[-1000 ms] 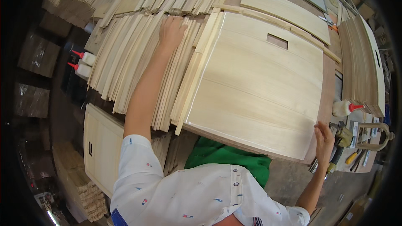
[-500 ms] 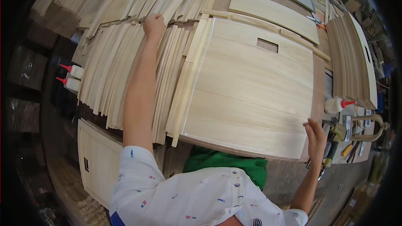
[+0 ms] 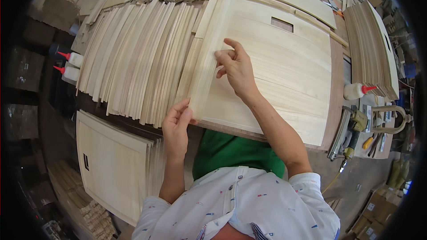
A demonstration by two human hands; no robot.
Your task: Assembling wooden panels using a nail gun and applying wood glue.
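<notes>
A long pale wooden strip [image 3: 219, 35] lies along the left edge of a light wood panel [image 3: 284, 75], covering the white glue line there. My left hand [image 3: 177, 129] is closed at the strip's near end, thumb and fingers pinching its corner. My right hand [image 3: 236, 69] is over the strip's right side about midway, with the index finger stretched out and the others loosely bent; it grips nothing. White glue lines still show along the panel's near and right edges. A rectangular cut-out [image 3: 282, 24] is near the panel's far side.
Stacked strips [image 3: 133, 62] fill the table's left. Guide battens [image 3: 293, 13] border the panel. To the right are a glue bottle [image 3: 354, 91], a nail gun [image 3: 356, 122], a clamp [image 3: 396, 115] and upright panels [image 3: 367, 49]. Framed panels [image 3: 111, 160] lean at lower left.
My left hand has come back from the far strip stack to the panel's near left corner. My right hand has moved left from the panel's right edge. A strip now covers the left edge.
</notes>
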